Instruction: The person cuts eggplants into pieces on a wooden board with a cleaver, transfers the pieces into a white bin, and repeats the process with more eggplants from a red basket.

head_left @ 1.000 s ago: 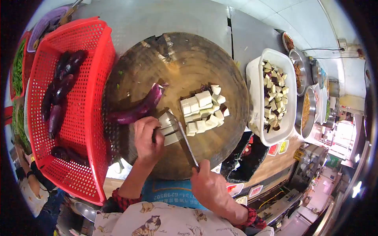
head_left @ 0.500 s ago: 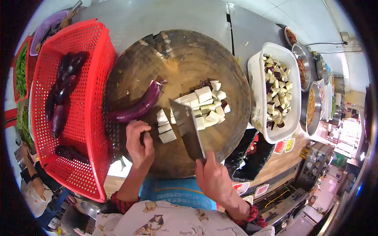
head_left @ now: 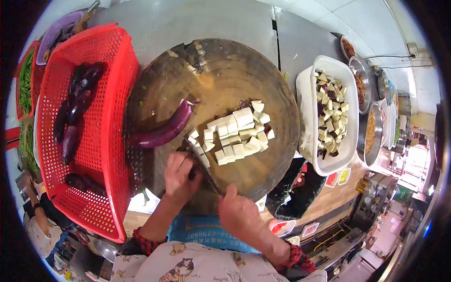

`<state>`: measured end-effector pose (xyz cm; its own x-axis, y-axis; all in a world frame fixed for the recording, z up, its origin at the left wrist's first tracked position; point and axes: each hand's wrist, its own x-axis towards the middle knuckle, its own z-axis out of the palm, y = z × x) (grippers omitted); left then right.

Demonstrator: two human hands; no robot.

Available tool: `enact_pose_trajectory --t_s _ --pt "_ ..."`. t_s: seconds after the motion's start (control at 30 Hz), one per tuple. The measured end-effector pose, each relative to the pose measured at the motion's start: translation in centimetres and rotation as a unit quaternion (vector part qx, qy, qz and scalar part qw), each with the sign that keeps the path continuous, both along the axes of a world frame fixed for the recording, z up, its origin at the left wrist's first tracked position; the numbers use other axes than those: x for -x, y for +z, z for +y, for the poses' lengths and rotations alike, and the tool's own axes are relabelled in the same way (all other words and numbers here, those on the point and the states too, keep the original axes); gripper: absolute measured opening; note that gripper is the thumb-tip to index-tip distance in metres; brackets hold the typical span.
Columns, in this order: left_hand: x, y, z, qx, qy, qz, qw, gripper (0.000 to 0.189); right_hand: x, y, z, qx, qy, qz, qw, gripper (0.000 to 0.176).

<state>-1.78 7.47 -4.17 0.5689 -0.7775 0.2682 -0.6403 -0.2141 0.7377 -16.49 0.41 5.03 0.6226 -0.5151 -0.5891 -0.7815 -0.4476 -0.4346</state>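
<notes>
On the round wooden chopping board (head_left: pixel 253 61), my right hand (head_left: pixel 238 209) grips the handle end of a cleaver (head_left: pixel 206 170). The blade stands nearly edge-on beside a few eggplant pieces at the left. My left hand (head_left: pixel 182 176) is curled with bent fingers just left of the blade, near those pieces; whether it pinches anything is hidden. White-fleshed cut eggplant (head_left: pixel 232 127) lies in rows and chunks right of the blade. A whole purple eggplant (head_left: pixel 167 130) rests on the board's left side.
A red basket (head_left: pixel 115 127) with several eggplants stands at the left. At the right, a white tub (head_left: pixel 304 103) holds eggplant chunks, with metal bowls (head_left: pixel 373 141) of food beyond. A black container (head_left: pixel 296 197) is at the lower right. Another person's arm (head_left: pixel 40 216) shows at the far left.
The cleaver has moved left and down from the large pile to the small left pieces. My left hand has shifted right, closer to the blade. A gap now separates more pieces.
</notes>
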Motion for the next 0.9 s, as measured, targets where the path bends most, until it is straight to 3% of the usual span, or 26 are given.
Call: enact_pose_trajectory --t_s 0.07,0.13,0.2,0.27,0.33,0.4,0.53,0.6,0.8,0.9 --pt "0.5 -0.5 0.7 -0.010 -0.004 0.004 1.000 0.026 0.8 0.0 -1.3 -0.007 -0.006 -0.014 1.000 0.021" --pt "1.0 -1.7 1.4 -0.002 0.016 0.014 1.000 0.045 2.6 0.4 -1.9 0.000 -0.028 -0.073 0.997 0.019" --pt "1.4 -0.7 0.7 -0.028 0.045 0.040 0.998 0.051 5.0 1.0 -2.5 0.004 -0.049 -0.128 0.991 0.017" --pt "1.9 0.5 -0.5 -0.050 0.069 0.066 0.994 0.058 7.0 1.4 -3.4 -0.081 -0.216 -0.150 0.961 0.022" --pt "2.3 1.3 -2.0 -0.141 0.015 0.024 0.990 0.086 8.1 1.3 -4.3 -0.089 -0.368 -0.140 0.915 0.017" --pt "2.6 0.7 -3.1 -0.141 -0.004 0.014 0.990 0.095 8.9 1.7 -5.9 -0.175 -0.475 -0.156 0.848 0.015" --pt "2.6 -0.7 -5.6 -0.088 0.010 0.013 0.996 0.097 11.0 -1.7 -7.2 -0.189 -0.504 -0.188 0.821 0.016" --pt "2.3 -1.1 -6.6 -0.037 -0.009 0.057 0.998 0.096 11.2 -2.5 -8.0 -0.258 -0.530 -0.192 0.784 0.017" --pt "2.5 1.7 -8.6 -0.074 -0.033 -0.027 0.996 0.099 8.1 -3.8 -9.0 -0.338 -0.399 -0.155 0.838 0.013" --pt "3.0 2.2 -9.3 -0.098 -0.007 -0.058 0.993 0.096 6.4 -4.0 -9.3 -0.356 -0.341 -0.112 0.863 0.020"
